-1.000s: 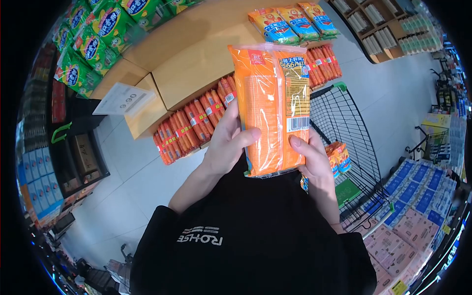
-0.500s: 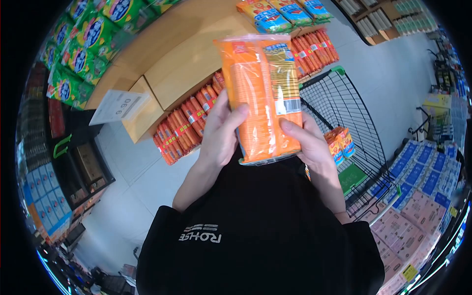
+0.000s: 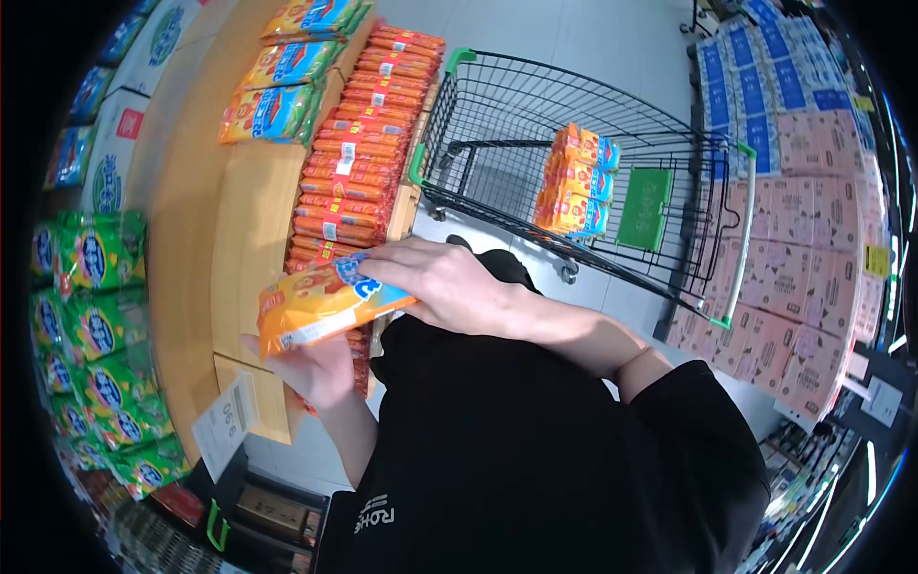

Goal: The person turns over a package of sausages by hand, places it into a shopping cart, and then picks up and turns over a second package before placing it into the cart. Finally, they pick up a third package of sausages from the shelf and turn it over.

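Note:
I hold an orange-and-blue plastic packet (image 3: 330,301), tilted, with its printed front facing up. From below, my left hand (image 3: 320,368) supports it, partly hidden by the packet. My right hand (image 3: 449,287) lies across its blue end, fingers closed over the edge. Just beyond my hands, several red-wrapped sausage packs (image 3: 359,143) stand in a row along the wooden display. Similar orange-and-blue packets (image 3: 287,62) are stacked on its wooden top.
A black wire shopping cart (image 3: 507,105) with green corners stands ahead to the right, holding more orange-and-blue packets (image 3: 577,182). Green bags (image 3: 100,330) line the left side, near a price sign (image 3: 223,426). Pink cartons (image 3: 794,239) are stacked on the right.
My view has swung right, bringing the cart toward the middle. The packet has turned from its back to its printed front and tilted, and my right hand has shifted over its end.

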